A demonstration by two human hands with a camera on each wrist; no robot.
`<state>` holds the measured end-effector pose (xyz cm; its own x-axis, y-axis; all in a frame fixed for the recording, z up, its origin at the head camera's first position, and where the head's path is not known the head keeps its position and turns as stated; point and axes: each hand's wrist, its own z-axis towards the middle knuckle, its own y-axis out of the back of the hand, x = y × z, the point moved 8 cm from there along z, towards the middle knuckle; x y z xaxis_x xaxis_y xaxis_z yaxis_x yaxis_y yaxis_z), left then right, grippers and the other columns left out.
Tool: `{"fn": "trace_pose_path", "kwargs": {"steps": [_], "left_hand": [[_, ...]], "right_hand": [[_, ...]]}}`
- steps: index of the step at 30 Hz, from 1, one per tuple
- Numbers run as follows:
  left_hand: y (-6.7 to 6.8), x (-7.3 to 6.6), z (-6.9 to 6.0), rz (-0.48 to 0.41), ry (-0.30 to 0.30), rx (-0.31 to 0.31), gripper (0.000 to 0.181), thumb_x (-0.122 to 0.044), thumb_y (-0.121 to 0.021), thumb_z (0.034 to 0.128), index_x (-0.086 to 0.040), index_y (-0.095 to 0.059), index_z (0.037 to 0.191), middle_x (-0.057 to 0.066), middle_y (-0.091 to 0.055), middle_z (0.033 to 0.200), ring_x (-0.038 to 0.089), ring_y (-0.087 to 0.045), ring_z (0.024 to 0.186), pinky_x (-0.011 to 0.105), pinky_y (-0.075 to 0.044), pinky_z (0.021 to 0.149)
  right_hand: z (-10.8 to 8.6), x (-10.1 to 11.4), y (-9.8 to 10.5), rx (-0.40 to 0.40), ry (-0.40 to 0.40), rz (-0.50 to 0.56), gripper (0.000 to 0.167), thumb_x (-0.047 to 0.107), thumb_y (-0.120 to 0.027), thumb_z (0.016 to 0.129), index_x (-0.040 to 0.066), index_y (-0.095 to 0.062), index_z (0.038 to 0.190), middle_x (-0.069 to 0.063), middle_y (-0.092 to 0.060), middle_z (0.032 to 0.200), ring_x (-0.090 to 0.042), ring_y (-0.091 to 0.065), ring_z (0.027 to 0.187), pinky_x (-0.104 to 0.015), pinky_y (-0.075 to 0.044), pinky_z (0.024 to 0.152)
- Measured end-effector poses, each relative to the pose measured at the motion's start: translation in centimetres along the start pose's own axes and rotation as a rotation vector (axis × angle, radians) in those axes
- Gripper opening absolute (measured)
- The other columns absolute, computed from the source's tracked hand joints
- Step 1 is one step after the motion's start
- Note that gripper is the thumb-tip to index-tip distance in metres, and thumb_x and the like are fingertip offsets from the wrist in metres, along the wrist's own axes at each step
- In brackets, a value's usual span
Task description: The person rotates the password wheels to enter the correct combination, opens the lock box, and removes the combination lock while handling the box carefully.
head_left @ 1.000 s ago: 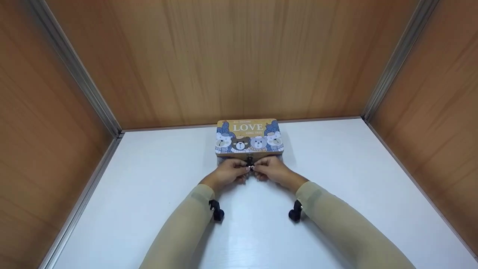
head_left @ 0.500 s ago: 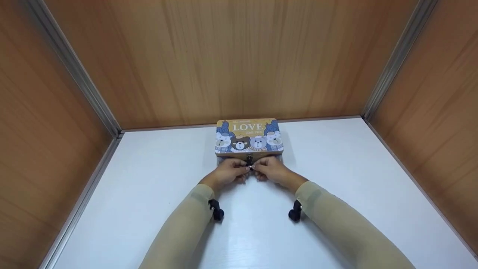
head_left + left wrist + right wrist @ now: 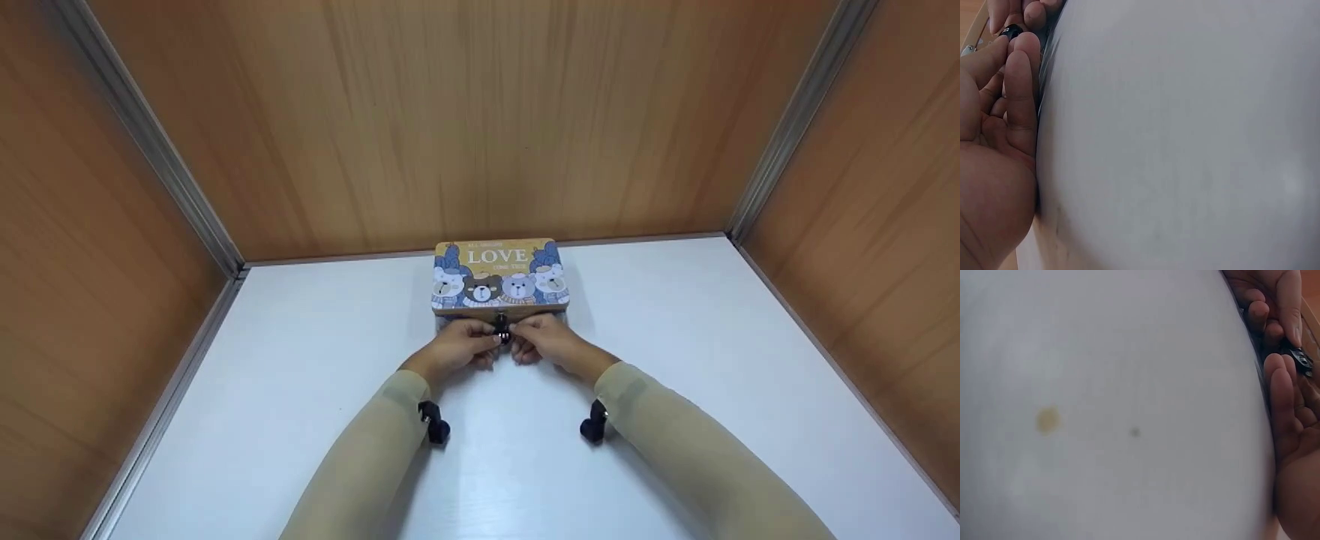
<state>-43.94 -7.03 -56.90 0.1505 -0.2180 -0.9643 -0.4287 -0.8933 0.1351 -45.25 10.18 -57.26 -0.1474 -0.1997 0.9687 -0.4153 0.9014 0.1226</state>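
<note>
A small black combination padlock (image 3: pixel 503 335) with numbered dials hangs at the front clasp of a rectangular tin box (image 3: pixel 501 274). Cartoon bears and the word LOVE decorate its closed lid. My left hand (image 3: pixel 461 343) pinches the padlock from the left, its thumb lying on the body in the right wrist view. From the other side my right hand (image 3: pixel 551 341) has its thumb and curled fingers at the padlock's dial edge. The dials (image 3: pixel 1301 357) show partly in the right wrist view; their digits are too small to read. Both hands hide much of the box's front.
The box stands on a white tabletop (image 3: pixel 337 315), close to the wooden back panel (image 3: pixel 480 120). Wooden side panels with metal corner frames enclose the table. Black wrist-worn devices (image 3: pixel 435 422) sit by both sleeve cuffs.
My right thumb and fingertips have shifted slightly up and away at the padlock, leaving more of it showing. The left hand and the box have stayed in place.
</note>
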Motion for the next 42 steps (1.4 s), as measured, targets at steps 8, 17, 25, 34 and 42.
{"fn": "trace_pose_path", "kwargs": {"steps": [8, 17, 25, 34, 42], "left_hand": [[0.11, -0.04, -0.04, 0.029, -0.005, -0.006, 0.019, -0.015, -0.072, 0.1111, -0.002, -0.076, 0.125, 0.005, -0.076, 0.102, 0.014, -0.074, 0.08, 0.026, -0.065, 0.076], [0.08, 0.07, -0.09, 0.023, 0.005, 0.001, 0.018, -0.017, -0.073, 0.111, -0.003, -0.077, 0.123, 0.006, -0.076, 0.103, 0.015, -0.075, 0.081, 0.027, -0.064, 0.076], [0.12, 0.02, -0.16, 0.047, -0.006, -0.002, 0.018, -0.02, -0.073, 0.112, -0.005, -0.078, 0.122, 0.004, -0.075, 0.103, 0.015, -0.074, 0.081, 0.027, -0.064, 0.076], [-0.2, 0.17, 0.21, -0.006, -0.027, 0.022, 0.022, -0.014, -0.07, 0.1131, 0.001, -0.075, 0.128, 0.004, -0.073, 0.099, 0.013, -0.072, 0.076, 0.024, -0.063, 0.072], [-0.2, 0.2, 0.22, -0.005, -0.029, 0.03, 0.017, -0.014, -0.07, 0.1128, -0.001, -0.076, 0.122, 0.005, -0.074, 0.1, 0.014, -0.073, 0.078, 0.026, -0.064, 0.074]], "right_hand": [[0.24, -0.17, 0.42, 0.03, -0.027, 0.033, 0.026, 0.018, -0.065, 0.114, -0.003, -0.08, 0.112, -0.004, -0.078, 0.083, -0.013, -0.077, 0.071, -0.024, -0.067, 0.068], [0.45, -0.43, 0.55, 0.026, -0.017, 0.03, 0.018, 0.011, -0.069, 0.109, -0.003, -0.081, 0.111, -0.004, -0.078, 0.085, -0.013, -0.078, 0.074, -0.024, -0.068, 0.071], [0.47, -0.65, 0.81, 0.009, -0.003, 0.015, 0.016, 0.009, -0.073, 0.106, -0.003, -0.082, 0.113, -0.006, -0.081, 0.089, -0.013, -0.078, 0.075, -0.026, -0.069, 0.073], [0.31, -0.43, 0.69, 0.003, 0.011, 0.052, 0.017, 0.004, -0.074, 0.105, -0.007, -0.078, 0.118, -0.005, -0.08, 0.086, -0.012, -0.077, 0.073, -0.024, -0.068, 0.071], [0.39, -0.56, 0.49, -0.004, 0.008, 0.032, 0.01, 0.004, -0.073, 0.104, -0.003, -0.079, 0.108, -0.004, -0.077, 0.084, -0.012, -0.075, 0.072, -0.023, -0.067, 0.07]]}}
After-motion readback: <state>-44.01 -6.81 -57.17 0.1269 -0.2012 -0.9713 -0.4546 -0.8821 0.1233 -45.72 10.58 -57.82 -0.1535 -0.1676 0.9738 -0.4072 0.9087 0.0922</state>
